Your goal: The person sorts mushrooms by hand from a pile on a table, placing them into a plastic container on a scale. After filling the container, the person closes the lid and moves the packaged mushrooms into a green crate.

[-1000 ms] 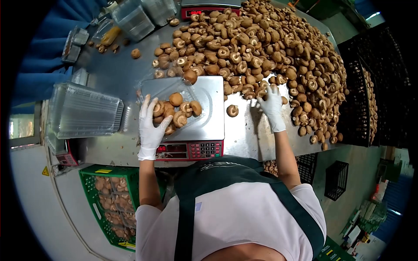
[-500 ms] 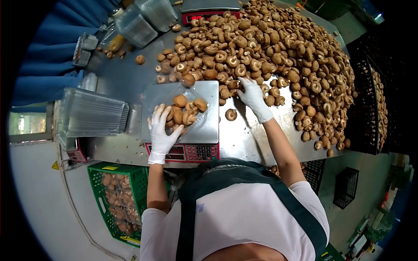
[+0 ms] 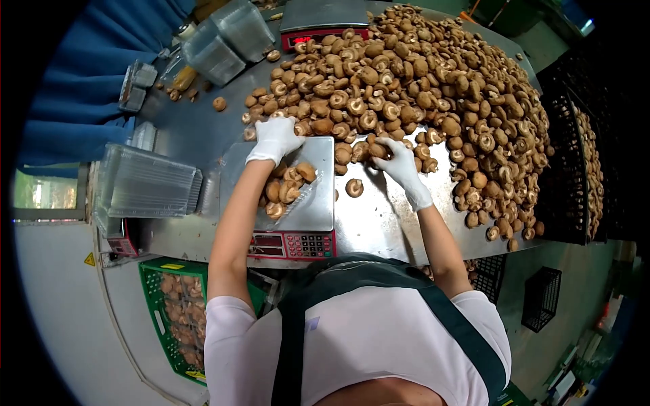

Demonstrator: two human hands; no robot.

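Note:
My left hand (image 3: 276, 139), in a white glove, is over the far edge of the scale (image 3: 315, 179) with its fingers curled down by the pile's near edge. Whatever lies under those fingers is hidden. Several brown shiitake mushrooms (image 3: 290, 191) sit on the scale in a clear plastic tray (image 3: 298, 211), partly covered by my left forearm. To the right, my gloved right hand (image 3: 401, 168) has a shiitake mushroom (image 3: 377, 151) between thumb and fingers at the edge of the pile. One loose mushroom (image 3: 354, 188) lies on the metal table near it.
A large mushroom pile (image 3: 460, 101) spreads over the table's back and right. Stacked clear trays (image 3: 149, 179) stand at the left, more trays (image 3: 227, 44) at the back left. A second scale (image 3: 325, 17) is behind. Crates (image 3: 162, 318) stand below left and at the right.
My left hand has moved from the tray's near left side to the scale's far edge. My right hand has drawn slightly nearer and now grips a mushroom.

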